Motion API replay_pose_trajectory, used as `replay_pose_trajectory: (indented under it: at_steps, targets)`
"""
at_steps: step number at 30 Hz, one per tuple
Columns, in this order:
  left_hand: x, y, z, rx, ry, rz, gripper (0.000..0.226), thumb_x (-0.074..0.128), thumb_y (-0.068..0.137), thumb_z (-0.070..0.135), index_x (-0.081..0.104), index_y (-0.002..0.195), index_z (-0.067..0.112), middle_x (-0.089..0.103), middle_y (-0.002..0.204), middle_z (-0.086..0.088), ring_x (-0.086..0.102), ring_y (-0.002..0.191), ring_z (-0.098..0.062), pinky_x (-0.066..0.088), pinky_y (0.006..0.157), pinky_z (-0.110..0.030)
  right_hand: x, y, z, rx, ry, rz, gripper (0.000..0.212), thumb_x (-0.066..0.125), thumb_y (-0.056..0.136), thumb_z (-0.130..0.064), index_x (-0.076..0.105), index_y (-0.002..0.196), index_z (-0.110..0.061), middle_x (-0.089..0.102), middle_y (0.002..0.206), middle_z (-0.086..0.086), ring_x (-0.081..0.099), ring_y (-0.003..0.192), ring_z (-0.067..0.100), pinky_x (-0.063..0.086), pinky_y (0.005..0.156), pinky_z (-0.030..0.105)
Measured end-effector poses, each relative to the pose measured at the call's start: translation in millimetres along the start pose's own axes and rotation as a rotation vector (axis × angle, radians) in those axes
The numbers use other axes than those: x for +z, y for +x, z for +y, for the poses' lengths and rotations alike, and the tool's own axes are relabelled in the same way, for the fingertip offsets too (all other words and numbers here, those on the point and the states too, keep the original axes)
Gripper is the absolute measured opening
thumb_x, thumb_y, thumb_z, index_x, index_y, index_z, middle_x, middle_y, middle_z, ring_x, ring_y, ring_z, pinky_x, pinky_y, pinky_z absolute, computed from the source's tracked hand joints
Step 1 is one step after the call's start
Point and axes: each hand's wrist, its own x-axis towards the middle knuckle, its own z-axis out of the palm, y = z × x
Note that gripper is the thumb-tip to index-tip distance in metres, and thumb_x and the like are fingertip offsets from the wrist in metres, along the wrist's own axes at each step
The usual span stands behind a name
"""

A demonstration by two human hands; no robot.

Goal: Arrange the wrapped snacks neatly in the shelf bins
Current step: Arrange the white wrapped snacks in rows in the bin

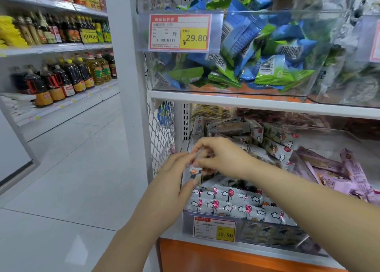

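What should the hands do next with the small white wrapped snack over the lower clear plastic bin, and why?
Probably lay the small white wrapped snack flat beside the white balloon-printed packets; the left hand and right hand pinch it above that tidy row's left end.

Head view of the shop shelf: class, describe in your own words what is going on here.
A person stands at a shop shelf, working at the lower bin. The left hand grips a small wrapped snack, and the right hand pinches its top edge, above the bin's left end. In the bin, the front packets lie in neat rows, while the packets behind lie in a loose heap.
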Motion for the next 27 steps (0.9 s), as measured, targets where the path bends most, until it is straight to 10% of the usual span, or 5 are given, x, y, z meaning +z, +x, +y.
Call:
replay_pose_trajectory:
  at_steps: [3,7,15,21,27]
  targets:
    - [5.8,5.5,-0.2,0.007,-0.014,-0.004,0.044,0.045,0.096,0.028,0.037,0.138,0.037,0.032,0.138,0.023,0.027,0.126,0.007,0.022,0.105,-0.014,10.9,-0.6,5.0,0.053,-0.019,-0.101,0.015,0.068,0.084,-0.015,0.058,0.094,-0.010,0.070,0.079,0.006,0.068,0.069,0.019,0.059,0.069,0.040]
    - [8.4,10.9,-5.4,-0.005,0.028,-0.030,0.032,0.043,0.097,0.027,0.057,0.125,0.034,0.034,0.140,0.021,0.029,0.129,0.000,0.024,0.106,-0.019,-14.2,-8.1,14.0,0.105,-0.040,-0.124,0.021,0.062,0.089,-0.012,0.061,0.110,-0.010,0.072,0.099,0.005,0.069,0.086,0.015,0.057,0.077,0.028]
    - [7.5,12.2,-13.5,0.047,0.095,0.028,0.029,0.044,0.096,0.031,0.064,0.116,0.029,0.045,0.121,0.026,0.038,0.119,0.002,0.028,0.094,-0.010,-46.3,-31.6,27.8,0.162,-0.746,-0.263,0.032,0.062,0.088,-0.015,0.062,0.120,-0.021,0.065,0.116,-0.003,0.060,0.100,0.010,0.047,0.090,0.025]
    - [3.8,10.4,-14.7,0.151,0.152,0.015,0.049,0.029,0.087,0.043,0.071,0.105,0.025,0.059,0.104,0.023,0.036,0.104,0.011,0.020,0.090,0.003,-35.1,-26.7,28.4,0.160,-0.604,-0.209,0.042,0.057,0.093,-0.026,0.047,0.134,-0.022,0.055,0.132,-0.004,0.055,0.112,0.011,0.041,0.093,0.020]
    - [4.4,12.7,-15.9,0.152,0.250,0.004,0.052,0.025,0.084,0.039,0.071,0.105,0.024,0.061,0.109,0.021,0.038,0.106,0.006,0.034,0.091,-0.018,-18.4,-15.3,26.3,0.209,-0.374,-0.202,0.064,0.052,0.095,-0.029,0.018,0.149,-0.023,0.039,0.145,0.001,0.047,0.123,0.016,0.034,0.094,0.020]
